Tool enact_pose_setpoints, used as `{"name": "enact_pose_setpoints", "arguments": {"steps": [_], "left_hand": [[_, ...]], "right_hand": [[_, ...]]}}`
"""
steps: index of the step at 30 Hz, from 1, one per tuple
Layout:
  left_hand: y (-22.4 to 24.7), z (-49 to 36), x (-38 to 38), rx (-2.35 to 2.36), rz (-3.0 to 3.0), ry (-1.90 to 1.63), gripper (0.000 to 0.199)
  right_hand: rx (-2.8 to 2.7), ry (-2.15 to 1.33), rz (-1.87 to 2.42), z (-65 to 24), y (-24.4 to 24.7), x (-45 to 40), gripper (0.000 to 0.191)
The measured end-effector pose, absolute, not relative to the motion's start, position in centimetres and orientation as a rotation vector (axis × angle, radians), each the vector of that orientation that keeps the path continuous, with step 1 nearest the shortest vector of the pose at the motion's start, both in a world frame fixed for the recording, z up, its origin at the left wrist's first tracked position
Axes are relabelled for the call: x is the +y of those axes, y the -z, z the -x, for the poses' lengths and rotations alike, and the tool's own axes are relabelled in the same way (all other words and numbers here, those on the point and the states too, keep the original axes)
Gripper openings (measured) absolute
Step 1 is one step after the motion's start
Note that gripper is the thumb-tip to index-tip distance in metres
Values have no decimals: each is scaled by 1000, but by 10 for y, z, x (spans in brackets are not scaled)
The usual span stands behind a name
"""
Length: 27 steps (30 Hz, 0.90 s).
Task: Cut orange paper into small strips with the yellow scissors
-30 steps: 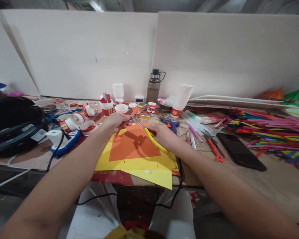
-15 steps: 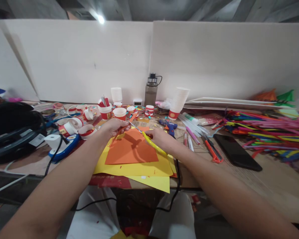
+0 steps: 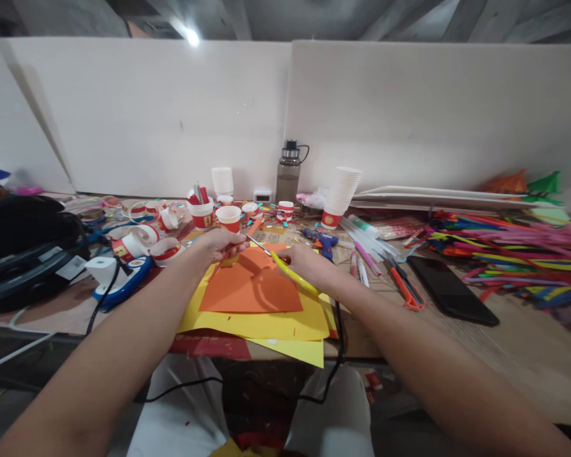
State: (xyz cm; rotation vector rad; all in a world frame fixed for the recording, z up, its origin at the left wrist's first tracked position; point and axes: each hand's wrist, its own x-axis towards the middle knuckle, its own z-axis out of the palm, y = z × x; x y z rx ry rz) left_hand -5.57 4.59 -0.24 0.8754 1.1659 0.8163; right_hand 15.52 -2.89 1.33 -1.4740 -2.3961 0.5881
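The narrow orange paper strip [image 3: 255,226], in the head view, could bend and be cut crooked if the left hand [image 3: 223,244], apparently pinching it, loosened. The metal scissors with yellow plastic handles [image 3: 295,277], wrapped in the right hand's [image 3: 308,263] grasp, might nick the left fingertips, being so near. The strip juts beyond those fingertips.

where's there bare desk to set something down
Front right: a bare patch of desk between the phone, the pipe cleaners and the right forearm. Crowded: left, around the power strip and cups; centre, covered by paper.
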Motion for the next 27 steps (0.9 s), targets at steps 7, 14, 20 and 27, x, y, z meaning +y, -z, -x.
{"name": "enact_pose_setpoints", "arguments": {"steps": [7, 14, 20, 27], "left_hand": [[2, 56, 45, 1184, -839, -796, 18], [7, 59, 51, 1158, -721, -723, 11], [11, 61, 54, 1138, -748, -705, 11], [4, 64, 52, 1080, -901, -881, 5]], "right_hand": [[-2409, -576, 1495, -154, -17, -30, 27], [-2416, -594, 1535, -154, -17, -30, 22], [-2445, -557, 1587, -155, -15, -28, 21], [-2448, -465, 1601, -164, -17, -21, 30]]}}
